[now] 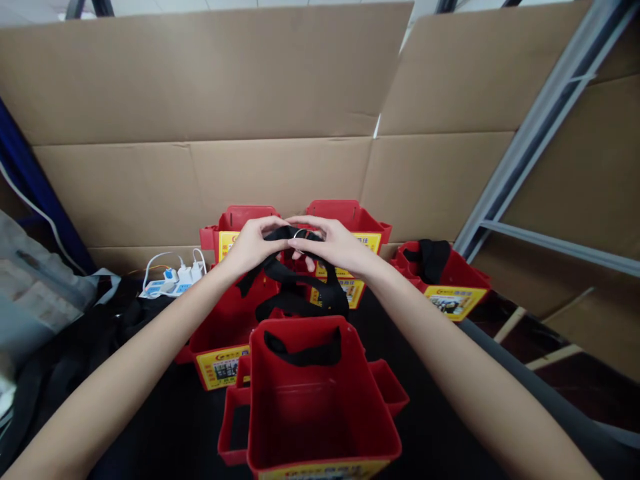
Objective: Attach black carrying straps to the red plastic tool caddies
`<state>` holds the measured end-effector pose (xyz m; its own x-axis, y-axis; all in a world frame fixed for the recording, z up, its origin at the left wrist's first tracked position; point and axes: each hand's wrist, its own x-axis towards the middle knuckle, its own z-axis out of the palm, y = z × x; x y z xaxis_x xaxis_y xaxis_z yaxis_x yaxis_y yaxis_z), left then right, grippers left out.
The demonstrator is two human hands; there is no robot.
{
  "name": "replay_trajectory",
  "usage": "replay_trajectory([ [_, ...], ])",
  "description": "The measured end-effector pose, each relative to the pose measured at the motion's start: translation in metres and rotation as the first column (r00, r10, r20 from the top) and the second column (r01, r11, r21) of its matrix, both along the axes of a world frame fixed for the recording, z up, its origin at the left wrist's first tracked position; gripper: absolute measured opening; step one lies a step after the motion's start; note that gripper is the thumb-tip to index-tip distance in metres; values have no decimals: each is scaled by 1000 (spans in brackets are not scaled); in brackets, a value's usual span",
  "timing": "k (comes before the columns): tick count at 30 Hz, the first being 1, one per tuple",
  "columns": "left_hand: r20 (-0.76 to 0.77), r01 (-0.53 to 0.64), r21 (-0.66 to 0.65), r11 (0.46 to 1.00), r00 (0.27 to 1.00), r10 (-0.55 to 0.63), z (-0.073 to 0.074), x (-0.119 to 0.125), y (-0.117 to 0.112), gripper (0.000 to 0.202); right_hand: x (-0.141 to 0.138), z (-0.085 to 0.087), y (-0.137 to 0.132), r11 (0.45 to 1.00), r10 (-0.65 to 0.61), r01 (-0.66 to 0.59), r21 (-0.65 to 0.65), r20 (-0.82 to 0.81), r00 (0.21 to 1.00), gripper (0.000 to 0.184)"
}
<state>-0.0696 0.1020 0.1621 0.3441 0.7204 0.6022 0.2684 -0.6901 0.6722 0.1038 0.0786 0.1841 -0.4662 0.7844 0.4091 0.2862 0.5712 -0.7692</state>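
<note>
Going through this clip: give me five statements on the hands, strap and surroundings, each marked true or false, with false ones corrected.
1. The left hand and right hand both hold black strap. True.
2. The nearest bin is blue. False: it is red.
3. A power strip lies left of the nearest bin. True.
4. The right hand is inside the nearest bin. False: it is at the strap, beyond that bin.
5. Cardboard stands behind the work area. True.
</note>
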Motion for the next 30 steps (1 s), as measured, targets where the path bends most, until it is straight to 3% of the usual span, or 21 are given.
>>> replay_trajectory([
  [2, 85, -244, 141, 959, 968, 234, -10, -6, -17, 38, 2, 2, 6, 998, -55, 56, 31, -25, 998, 34],
  [4, 179, -463, 209, 861, 884, 432, -23, -14, -40, 31, 6, 4, 10, 989, -126, 132, 63, -98, 987, 33],
  [5, 135, -460, 170, 871, 887, 442, -31, -18, -51, 21, 7, 5, 12, 985, -144, 155, 76, -134, 980, 34],
  [7, -71, -327, -57, 943, 944, 323, -46, -27, -69, 21, 9, 4, 12, 982, -154, 171, 84, -176, 972, 36],
  [8, -148, -238, -215, 947, 967, 209, -53, -31, -74, 25, 8, 3, 12, 983, -152, 168, 77, -181, 972, 36],
  [9, -176, -151, -374, 915, 980, 90, -58, -34, -76, 30, 6, 1, 10, 985, -145, 159, 66, -182, 973, 37],
  [11, -100, 17, -614, 789, 990, -100, -66, -37, -74, 35, 1, -4, 7, 990, -127, 137, 44, -181, 975, 37],
  [13, 16, 139, -716, 684, 983, -183, -69, -38, -69, 35, -6, -11, 4, 993, -108, 115, 32, -183, 977, 38],
  [15, 64, 170, -753, 636, 980, -187, -71, -36, -64, 33, -11, -19, 0, 995, -96, 101, 17, -188, 977, 39],
  [17, 74, 132, -757, 640, 990, -116, -74, -32, -64, 28, -15, -27, -4, 997, -79, 79, -6, -179, 981, 40],
  [21, 21, -4, -677, 736, 999, 24, -77, -25, -66, 15, -20, -34, -8, 999, -48, 46, -15, -148, 988, 39],
  [27, -322, -188, -651, 736, 946, -44, -62, -26, -59, 11, -25, -30, -8, 995, -61, 70, 67, -133, 989, 39],
  [30, -368, -128, -684, 718, 910, -188, -53, -31, -54, 15, -24, -35, -15, 992, -61, 66, 104, -52, 997, 40],
])
